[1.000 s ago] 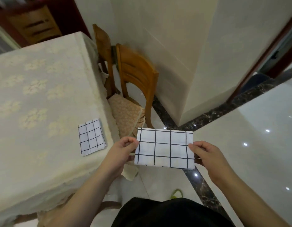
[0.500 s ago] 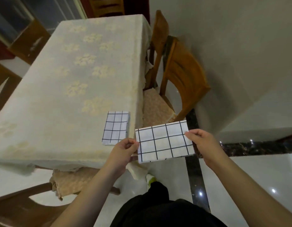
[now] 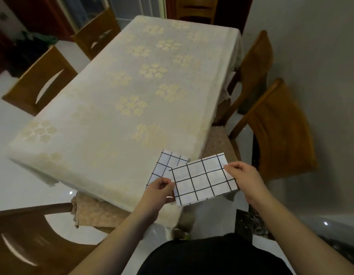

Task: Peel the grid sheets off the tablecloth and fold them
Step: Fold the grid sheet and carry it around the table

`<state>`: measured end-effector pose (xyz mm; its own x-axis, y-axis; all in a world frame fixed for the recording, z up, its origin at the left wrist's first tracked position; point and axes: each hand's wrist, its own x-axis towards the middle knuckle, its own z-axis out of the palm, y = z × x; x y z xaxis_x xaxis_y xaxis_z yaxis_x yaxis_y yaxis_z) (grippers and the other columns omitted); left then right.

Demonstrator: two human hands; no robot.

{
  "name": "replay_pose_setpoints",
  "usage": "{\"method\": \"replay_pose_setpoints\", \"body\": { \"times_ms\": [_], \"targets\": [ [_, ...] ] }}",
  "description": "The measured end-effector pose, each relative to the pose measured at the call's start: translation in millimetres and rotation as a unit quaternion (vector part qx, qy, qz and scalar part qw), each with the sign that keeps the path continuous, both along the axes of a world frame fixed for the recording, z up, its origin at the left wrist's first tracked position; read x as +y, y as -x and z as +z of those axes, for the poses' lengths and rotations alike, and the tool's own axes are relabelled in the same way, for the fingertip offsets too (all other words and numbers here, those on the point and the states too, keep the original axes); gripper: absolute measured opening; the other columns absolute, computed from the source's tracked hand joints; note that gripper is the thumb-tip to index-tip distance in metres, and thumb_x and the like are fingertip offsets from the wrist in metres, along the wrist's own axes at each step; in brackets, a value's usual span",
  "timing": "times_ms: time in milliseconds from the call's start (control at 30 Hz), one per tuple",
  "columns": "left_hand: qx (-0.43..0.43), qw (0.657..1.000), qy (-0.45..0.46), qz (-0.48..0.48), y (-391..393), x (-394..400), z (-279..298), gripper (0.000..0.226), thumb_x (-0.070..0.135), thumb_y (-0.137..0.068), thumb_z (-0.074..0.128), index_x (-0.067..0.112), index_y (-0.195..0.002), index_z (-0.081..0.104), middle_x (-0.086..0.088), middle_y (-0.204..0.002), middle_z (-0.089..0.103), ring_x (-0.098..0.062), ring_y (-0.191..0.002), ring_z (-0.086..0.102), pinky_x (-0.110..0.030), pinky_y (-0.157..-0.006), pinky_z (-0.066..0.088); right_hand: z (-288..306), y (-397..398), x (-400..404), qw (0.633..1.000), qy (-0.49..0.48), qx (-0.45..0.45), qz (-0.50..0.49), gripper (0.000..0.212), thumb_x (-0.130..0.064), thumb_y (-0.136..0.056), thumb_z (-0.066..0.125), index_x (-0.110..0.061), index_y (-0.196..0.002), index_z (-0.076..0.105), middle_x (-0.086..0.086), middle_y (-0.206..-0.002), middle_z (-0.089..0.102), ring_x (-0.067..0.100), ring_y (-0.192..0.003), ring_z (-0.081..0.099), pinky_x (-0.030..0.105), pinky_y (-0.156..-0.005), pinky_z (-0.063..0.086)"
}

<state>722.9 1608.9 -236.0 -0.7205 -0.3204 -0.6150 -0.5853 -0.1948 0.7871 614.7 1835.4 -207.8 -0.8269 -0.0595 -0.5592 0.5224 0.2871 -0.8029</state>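
Pinching the white, black-gridded folded sheet [image 3: 203, 180] by its short edges, the left hand [image 3: 159, 192] and right hand [image 3: 242, 176] have carried it over the cream floral tablecloth [image 3: 122, 100], now overlapping the second folded grid sheet [image 3: 165, 165] beyond the left fingers.

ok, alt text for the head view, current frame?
Seen from above, a person's left hand and right hand pinch opposite ends of a folded grid sheet above the table's near corner. A second folded grid sheet lies on the floral tablecloth beneath it; wooden chairs surround the table.
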Motion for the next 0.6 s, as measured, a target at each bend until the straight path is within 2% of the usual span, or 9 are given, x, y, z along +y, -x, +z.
{"method": "replay_pose_setpoints", "body": {
  "times_ms": [167, 300, 400, 600],
  "targets": [
    [-0.024, 0.999, -0.010, 0.039, -1.9, -12.2, -20.5, 0.009, 0.007, -0.093, 0.062, 0.004, -0.086, 0.060, -0.011, -0.071, 0.060, -0.019, -0.063, 0.060, -0.033, -0.068, 0.058, -22.3, 33.1, -29.1, 0.997, -0.029, -0.009, 0.068, 0.015, -0.024, -0.091, 0.066, -0.013, -0.101, 0.068, 0.003, -0.095, 0.071, 0.019, -0.092, 0.065, 0.034, -0.081, 0.054],
    [-0.054, 0.995, -0.015, 0.080, -9.5, -7.7, -37.1, 0.008, 0.009, -0.093, 0.063, 0.006, -0.087, 0.059, -0.008, -0.070, 0.061, -0.016, -0.062, 0.062, -0.028, -0.065, 0.057, -40.6, 59.5, -53.1, 0.987, -0.055, 0.002, 0.150, 0.012, -0.020, -0.092, 0.066, -0.010, -0.098, 0.067, -0.003, -0.090, 0.066, 0.006, -0.085, 0.058, 0.018, -0.064, 0.042],
    [-0.077, 0.989, -0.006, 0.127, -8.9, -10.7, -47.4, 0.007, 0.011, -0.094, 0.061, 0.008, -0.089, 0.059, -0.007, -0.074, 0.063, -0.017, -0.068, 0.065, -0.025, -0.063, 0.056, -58.5, 79.7, -73.1, 0.970, -0.065, 0.005, 0.236, 0.015, -0.019, -0.091, 0.066, -0.007, -0.099, 0.066, -0.001, -0.090, 0.065, 0.009, -0.083, 0.058, 0.017, -0.064, 0.042],
    [-0.127, 0.968, 0.029, 0.217, -10.3, -1.2, -63.1, 0.011, 0.019, -0.092, 0.065, 0.009, -0.093, 0.061, -0.007, -0.080, 0.068, -0.015, -0.072, 0.068, -0.025, -0.064, 0.054, -80.6, 127.7, -114.7, 0.905, -0.094, 0.012, 0.415, 0.015, -0.022, -0.089, 0.069, -0.010, -0.098, 0.067, 0.003, -0.090, 0.068, 0.019, -0.087, 0.062, 0.024, -0.070, 0.044]
  ]
}}
